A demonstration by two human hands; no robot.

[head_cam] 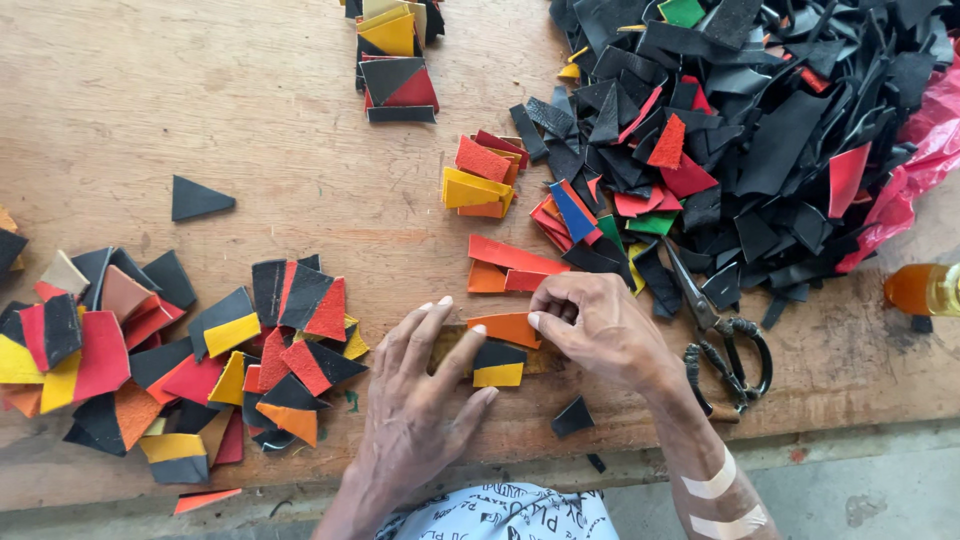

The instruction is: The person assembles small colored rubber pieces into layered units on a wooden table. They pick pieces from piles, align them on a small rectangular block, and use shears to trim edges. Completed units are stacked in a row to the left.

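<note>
Head view, lower centre of frame: small patchwork piece of black and yellow leather [498, 364] with an orange leather strip [508, 327] along its top edge, flat on the worn wooden table [250, 120]. Right hand [600, 325] pinched the strip between fingertips; left hand [425, 400] lay open, fingers pressing beside the piece, gripping nothing. Step judged: aligning strip to piece; the next move would call for steady pressure. Left: heap of joined coloured pieces [170, 360]. Upper right: pile of black leather offcuts [760, 110]. Right: black-handled scissors [725, 345].
</note>
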